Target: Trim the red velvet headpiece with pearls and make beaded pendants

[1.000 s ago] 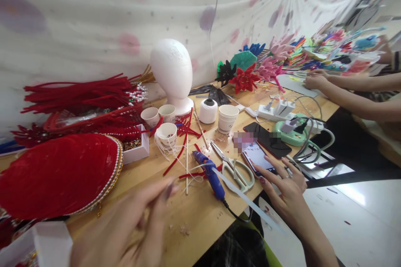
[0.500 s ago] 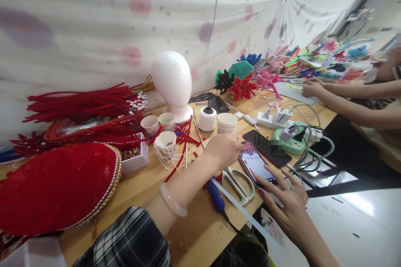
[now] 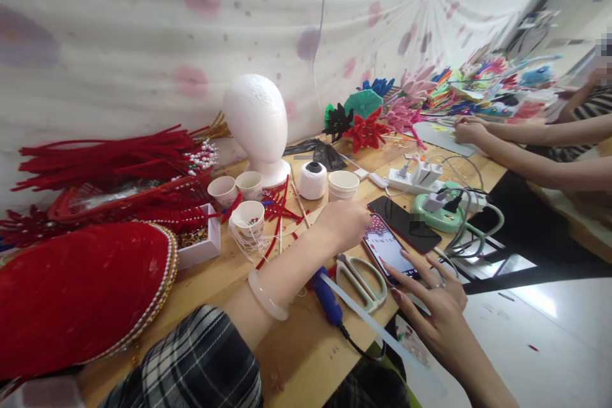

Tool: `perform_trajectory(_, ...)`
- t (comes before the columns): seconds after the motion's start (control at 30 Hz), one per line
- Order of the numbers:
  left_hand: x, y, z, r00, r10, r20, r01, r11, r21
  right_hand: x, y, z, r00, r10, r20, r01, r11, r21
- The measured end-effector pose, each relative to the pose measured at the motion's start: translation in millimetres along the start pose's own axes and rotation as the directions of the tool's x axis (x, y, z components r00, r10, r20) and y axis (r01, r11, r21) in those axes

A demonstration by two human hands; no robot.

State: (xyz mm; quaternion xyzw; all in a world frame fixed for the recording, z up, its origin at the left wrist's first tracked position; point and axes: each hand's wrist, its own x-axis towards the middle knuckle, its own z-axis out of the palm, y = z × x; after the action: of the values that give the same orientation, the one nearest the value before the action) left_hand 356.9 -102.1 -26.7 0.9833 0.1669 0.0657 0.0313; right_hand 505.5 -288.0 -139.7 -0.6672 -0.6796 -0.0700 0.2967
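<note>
A phone with a lit screen lies on the wooden table. My left hand is closed at its upper left corner, back of the hand towards me, so anything in the fingers is hidden. My right hand is spread, with fingertips touching the lower part of the screen and its edge. A dark phone lies beside the lit one. Left of the phones are scissors with pale green handles and a blue glue gun, from which a long translucent glue stick runs past the table edge.
A white foam head, paper cups and a thread spool stand behind. A red beaded fan-like piece is at left. Power strips with cables and a co-worker's hands are at right.
The camera view has shifted slightly, moving the table's contents a little to the left. Both my hands keep nearly the same places by the lit phone.
</note>
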Motion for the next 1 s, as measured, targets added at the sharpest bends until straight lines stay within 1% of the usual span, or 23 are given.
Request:
perform_trajectory(0.07, -0.2, 0.5, -0.3, 1.0, -0.002, 0.003, 0.002, 1.0, 0.004, -0.6, 0.5, 0.3, 1.0, 0.002, -0.005, -0.002, 1.0, -0.007)
perform_trajectory(0.23, -1.5, 0.9, -2.9, 1.0, -0.001, 0.006, 0.001, 1.0, 0.006, -1.8, 1.6, 1.2, 1.0, 0.006, 0.024, -0.006, 1.0, 0.017)
perform_trajectory(0.4, -2.9, 0.6, -4.0, 1.0, -0.004, 0.02, 0.004, 1.0, 0.008, -0.1, -0.2, -0.1, 1.0, -0.019, -0.01, 0.019, 1.0, -0.01)
perform_trajectory(0.77, -2.7, 0.5, -3.9, 1.0, -0.003, 0.024, 0.003, 1.0, 0.019, -2.8, 0.0, 1.1, 0.998, 0.055, -0.011, -0.055, 0.998, -0.004)
perform_trajectory(1.0, -5.2, -2.5, -9.6, 1.0, -0.007, 0.02, 0.006, 0.999, 0.035, -4.7, 3.0, 3.7, 0.998, 0.061, 0.012, -0.061, 0.998, 0.002)
